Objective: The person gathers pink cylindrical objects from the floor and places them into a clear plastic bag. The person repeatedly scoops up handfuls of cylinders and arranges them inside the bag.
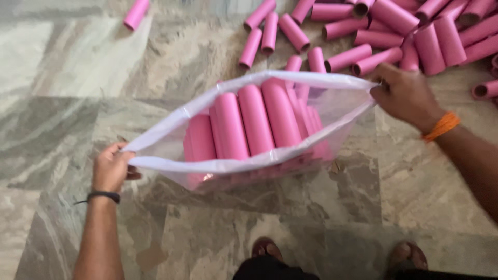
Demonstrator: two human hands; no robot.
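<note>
Both hands pinch the clear plastic bag (332, 103) mouth: left hand (110, 168) at eight o'clock, right hand (404, 96) at two. Bagged pink cardboard tubes (254, 122) run twelve-to-six; the loose pink tubes (394, 31) lie nearest the right hand.

Soft, even daylight fills my view, bright but not harsh. The whole picture is slightly smeared by motion blur; the pink tubes (404, 36) at the top right look fuzzy. The clear bag (332, 103) shows pale sheen on its rim. My hands cast only faint shadows on the marble floor (62, 103).
</note>
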